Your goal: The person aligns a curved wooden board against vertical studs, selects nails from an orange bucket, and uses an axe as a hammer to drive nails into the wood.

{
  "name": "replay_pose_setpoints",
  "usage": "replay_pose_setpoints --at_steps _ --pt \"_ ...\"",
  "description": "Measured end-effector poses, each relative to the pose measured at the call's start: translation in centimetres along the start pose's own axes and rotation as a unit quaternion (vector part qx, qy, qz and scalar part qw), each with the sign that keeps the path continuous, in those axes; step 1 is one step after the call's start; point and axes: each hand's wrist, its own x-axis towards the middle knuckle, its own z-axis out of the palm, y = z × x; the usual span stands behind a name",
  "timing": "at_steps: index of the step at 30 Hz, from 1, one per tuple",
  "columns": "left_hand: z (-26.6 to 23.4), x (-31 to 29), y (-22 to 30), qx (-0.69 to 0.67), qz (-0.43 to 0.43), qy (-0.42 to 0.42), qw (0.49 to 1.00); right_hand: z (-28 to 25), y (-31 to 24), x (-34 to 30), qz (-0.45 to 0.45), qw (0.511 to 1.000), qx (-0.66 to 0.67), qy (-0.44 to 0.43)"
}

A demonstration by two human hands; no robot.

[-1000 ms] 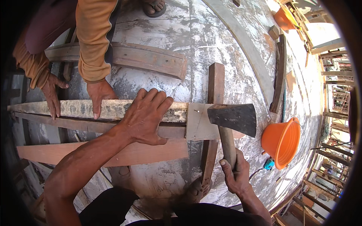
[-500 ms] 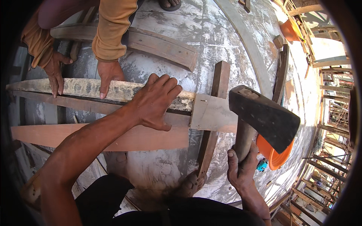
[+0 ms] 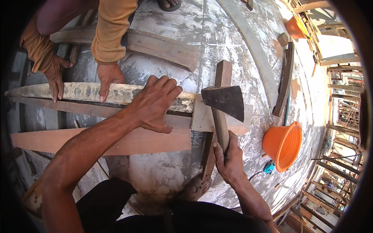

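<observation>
My right hand (image 3: 232, 161) is wrapped round the wooden handle of an axe (image 3: 225, 101). Its dark steel head is over a small flat board (image 3: 200, 118) at the planks' right end; I cannot tell whether they touch. With fingers over the far edge and thumb on the near side, my left hand (image 3: 157, 103) grips a weathered pale plank (image 3: 126, 93). Against that plank lies a brown plank (image 3: 85, 108). Another person's two hands (image 3: 110, 79) press on the pale plank farther left. A smooth reddish board (image 3: 155, 142) lies nearer me, under my left forearm.
A square timber (image 3: 223, 73) runs crosswise under the planks' right end, near my bare foot (image 3: 196, 188). Thick curved timber (image 3: 163, 48) lies beyond. To the right are an orange bucket (image 3: 278, 145), a teal tool (image 3: 269, 167) and a long grey strip (image 3: 252, 50).
My right hand has brought the axe down and left, from beside the small board to over it. The view has shifted slightly; my left hand keeps its grip on the plank.
</observation>
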Motion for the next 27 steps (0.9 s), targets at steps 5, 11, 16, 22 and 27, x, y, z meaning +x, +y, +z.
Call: replay_pose_setpoints --at_steps 5,11,16,22,27 --pt "-0.1 -0.6 -0.1 0.008 0.001 0.017 1.000 -0.9 -0.2 -3.1 -0.069 0.991 0.042 0.108" --pt "0.2 -0.3 -0.3 0.016 -0.006 0.021 1.000 -1.0 -1.4 0.4 -0.010 0.999 0.021 0.049" --pt "0.0 -0.1 0.2 0.001 -0.002 0.001 1.000 0.1 1.0 -2.4 -0.015 0.997 -0.025 0.068" --pt "-0.4 -0.9 -0.6 0.023 -0.018 -0.007 1.000 -1.5 -1.1 -1.9 -0.045 0.995 -0.006 0.087" --pt "-0.1 -0.3 -0.1 -0.004 -0.004 0.010 1.000 -0.5 -0.6 1.7 0.027 0.998 -0.044 -0.024"
